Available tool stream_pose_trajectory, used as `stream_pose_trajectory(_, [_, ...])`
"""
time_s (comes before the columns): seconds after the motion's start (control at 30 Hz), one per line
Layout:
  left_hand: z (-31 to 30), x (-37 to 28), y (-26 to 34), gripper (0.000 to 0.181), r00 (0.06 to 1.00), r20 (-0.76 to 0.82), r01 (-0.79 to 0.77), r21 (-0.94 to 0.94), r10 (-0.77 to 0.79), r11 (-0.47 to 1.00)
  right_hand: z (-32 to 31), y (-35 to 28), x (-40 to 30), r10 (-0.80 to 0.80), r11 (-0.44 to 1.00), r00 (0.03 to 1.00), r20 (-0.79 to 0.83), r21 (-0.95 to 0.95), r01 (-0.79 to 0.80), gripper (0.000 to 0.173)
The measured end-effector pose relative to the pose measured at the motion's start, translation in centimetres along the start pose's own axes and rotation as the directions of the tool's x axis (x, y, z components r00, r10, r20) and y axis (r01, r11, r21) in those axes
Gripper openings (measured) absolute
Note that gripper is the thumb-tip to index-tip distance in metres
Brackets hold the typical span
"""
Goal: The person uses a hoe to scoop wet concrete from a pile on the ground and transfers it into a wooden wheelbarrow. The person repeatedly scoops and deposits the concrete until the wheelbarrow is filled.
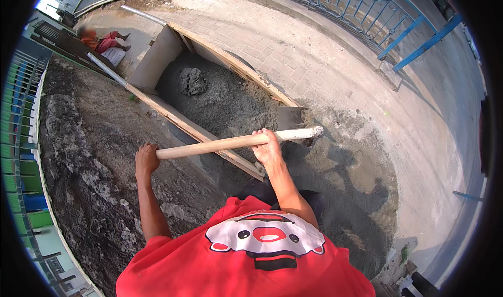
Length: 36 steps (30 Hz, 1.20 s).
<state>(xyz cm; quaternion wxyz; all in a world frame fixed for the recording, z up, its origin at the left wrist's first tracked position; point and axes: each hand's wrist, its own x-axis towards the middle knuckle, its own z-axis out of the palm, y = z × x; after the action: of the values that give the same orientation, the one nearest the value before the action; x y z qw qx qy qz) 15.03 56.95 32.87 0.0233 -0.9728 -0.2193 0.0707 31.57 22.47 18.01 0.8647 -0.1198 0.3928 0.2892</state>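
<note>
My left hand is closed around the butt end of a round wooden handle. Farther along the same handle, near its whitish, mortar-crusted end, my right hand has its grip. A broad metal blade shows just beyond that end, so the tool looks like a hoe; part of the blade is hidden behind the handle. Under the tool lies a wooden cart with its near end open. Grey mortar covers the cart's bed, with one lump toward the far end.
Wet mortar spreads over the ground to my right. A rough, stained concrete slope runs along the left. Two metal cart handles point away from me. A person sits far left. Blue railings border the paved path.
</note>
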Motion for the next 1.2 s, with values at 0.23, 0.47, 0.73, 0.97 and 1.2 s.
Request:
stream_pose_trajectory(0.23, [16.2,-2.0,18.8,0.025,0.603,0.519,-0.381,-0.48,0.606,0.79,-17.6,-17.0,-9.4,-0.454,0.873,0.761,-0.463,-0.059,0.485,0.016])
stream_pose_trajectory(0.47, [13.1,-9.8,35.3,0.033,0.15,0.472,-0.388,-0.78,0.869,0.49,-21.9,-24.6,-25.7,-0.784,0.536,0.386,-0.486,-0.215,0.817,0.013])
stream_pose_trajectory(0.73, [16.8,-25.8,52.6,0.033,0.053,0.319,-0.35,-0.882,0.946,0.316,-29.2,-34.8,-38.9,-0.935,0.206,0.048,-0.351,-0.427,0.881,0.023])
stream_pose_trajectory(0.97, [18.1,-35.7,75.4,0.033,0.141,0.146,-0.303,-0.935,0.979,0.184,-43.1,-41.6,-36.4,-0.913,0.279,0.105,-0.395,-0.417,0.865,0.028])
stream_pose_trajectory(1.2, [36.7,-38.4,77.3,0.027,0.02,0.783,-0.274,-0.594,0.622,0.756,-62.2,-32.8,-17.5,-0.592,0.721,0.321,-0.739,-0.308,0.621,0.026])
